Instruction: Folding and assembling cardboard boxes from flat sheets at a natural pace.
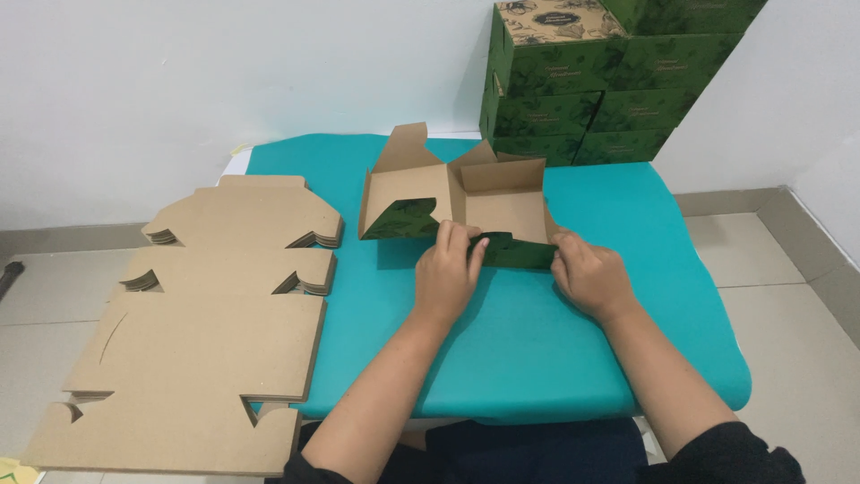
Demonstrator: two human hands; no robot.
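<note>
Box: cardboard, brown inside, dark green leaf print outside, half-folded, open top. Sits just beyond the fingers, on the far side of both hands. Near wall is up, green face toward the person, & it runs btwn the two sets of fingertips; left fingers curl over its left end, right fingers press its right end. Left wall stands tilted, w/ a green flap folded inward just left of the left fingertips. Back flap sticks up at an angle, farthest from the fingers. Right-rear wall upright, brown side showing. Floor panel lies flat, right behind the fingertips.
</note>
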